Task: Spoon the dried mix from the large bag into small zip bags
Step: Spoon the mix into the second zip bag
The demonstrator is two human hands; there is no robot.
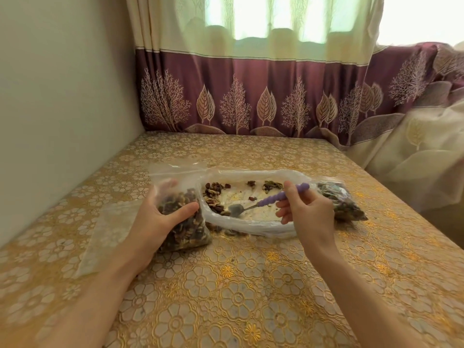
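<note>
While left hand (160, 217) grips bulging clear zip bag (183, 219), right hand (306, 209) pinches ridged purple spoon (266, 200), crinkled large bag (251, 204)

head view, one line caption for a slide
Right hand spoons mix from large bag; left hand holds zip bag.

Viewpoint: one wide-angle camera worn on the person's head.
Direction: forward and down across the gold floral-patterned counter (251, 285) toward the maroon and cream tree-printed curtain (251, 96).
Closeness: near; both forearms enter from the bottom edge, hands at mid-frame.
Distortion: edges curve, the plain cream wall (62, 96) bending at left.
Shared views: only this one.
</note>
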